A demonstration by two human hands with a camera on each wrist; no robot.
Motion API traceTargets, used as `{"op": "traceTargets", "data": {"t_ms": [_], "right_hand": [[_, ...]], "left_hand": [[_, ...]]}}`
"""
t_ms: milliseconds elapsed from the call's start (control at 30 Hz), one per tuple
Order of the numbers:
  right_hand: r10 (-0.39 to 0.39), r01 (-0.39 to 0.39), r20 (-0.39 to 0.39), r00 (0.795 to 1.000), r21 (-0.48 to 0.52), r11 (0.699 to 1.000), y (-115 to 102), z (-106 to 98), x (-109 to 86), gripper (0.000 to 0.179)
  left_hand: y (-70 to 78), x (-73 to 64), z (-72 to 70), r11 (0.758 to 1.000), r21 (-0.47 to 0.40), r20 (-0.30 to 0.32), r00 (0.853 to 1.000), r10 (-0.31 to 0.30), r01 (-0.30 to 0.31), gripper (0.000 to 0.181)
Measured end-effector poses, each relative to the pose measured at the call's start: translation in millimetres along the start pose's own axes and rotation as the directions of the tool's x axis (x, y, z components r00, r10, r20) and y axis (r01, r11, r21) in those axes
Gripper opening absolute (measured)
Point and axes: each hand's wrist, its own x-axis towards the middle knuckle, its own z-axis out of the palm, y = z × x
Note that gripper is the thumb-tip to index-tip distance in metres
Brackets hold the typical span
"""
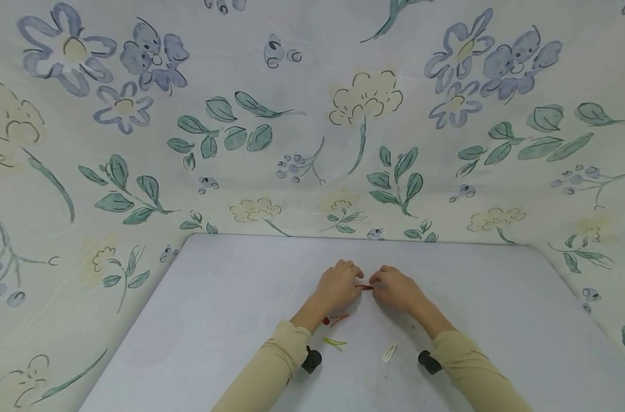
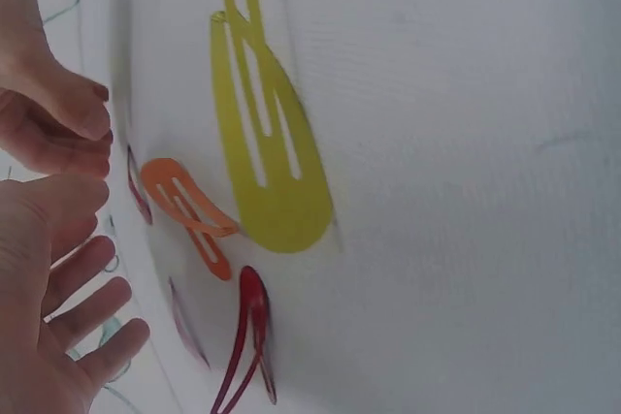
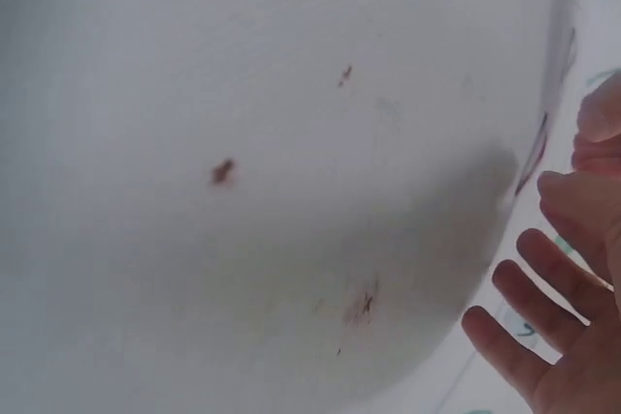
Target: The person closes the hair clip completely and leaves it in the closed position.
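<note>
My left hand (image 1: pixel 339 286) and right hand (image 1: pixel 398 290) face each other over the far middle of the table, fingertips close together. Between them shows a narrow dark-red hair clip (image 1: pixel 365 287), overlapping the fingertips in the head view. The left wrist view has this clip just beside the thumbs, with the left hand's outer fingers (image 2: pixel 114 298) spread. In the right wrist view the right hand's outer fingers (image 3: pixel 509 293) are spread too. I cannot tell whether either hand pinches anything. Nearer lie a red snap clip (image 2: pixel 254 322), an orange clip (image 2: pixel 184 203) and a large yellow-green clip (image 2: pixel 281 201).
A white snap clip (image 1: pixel 389 352) lies nearer the person, between the forearms. Another thin reddish clip (image 2: pixel 189 325) lies by the left hand. Black wrist cameras (image 1: pixel 312 361) sit at both sleeves. Behind the white table (image 1: pixel 230 297) hangs a flowered cloth (image 1: pixel 312 171).
</note>
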Motion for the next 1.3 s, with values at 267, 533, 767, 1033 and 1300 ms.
{"op": "traceTargets", "data": {"t_ms": [267, 533, 767, 1033, 1300], "right_hand": [[0.012, -0.011, -0.016, 1.000, 0.070, 0.998, 8, -8, -12.0, 0.019], [0.026, -0.019, -0.034, 0.999, 0.190, 0.982, 15, -12, -30.9, 0.022], [-0.016, 0.019, -0.013, 1.000, 0.273, 0.962, 13, -10, -52.8, 0.023], [-0.097, 0.089, 0.008, 0.995, 0.325, 0.942, 12, -9, -73.0, 0.023], [-0.102, 0.081, 0.048, 0.994, 0.320, 0.944, 15, -6, -91.0, 0.023]], "left_hand": [[6.0, -6.2, -12.2, 0.997, -0.078, -0.037, 0.999, -0.010, 0.007, 0.028], [9.8, -23.9, -19.8, 0.994, -0.110, -0.075, 0.997, -0.025, 0.016, 0.030], [18.0, -44.4, -17.4, 0.983, -0.183, -0.117, 0.993, -0.010, -0.012, 0.029], [35.5, -66.0, -15.3, 0.962, -0.273, -0.089, 0.996, -0.026, 0.001, 0.035], [45.8, -82.7, -5.8, 0.950, -0.313, -0.037, 0.999, -0.039, 0.025, 0.035]]}}
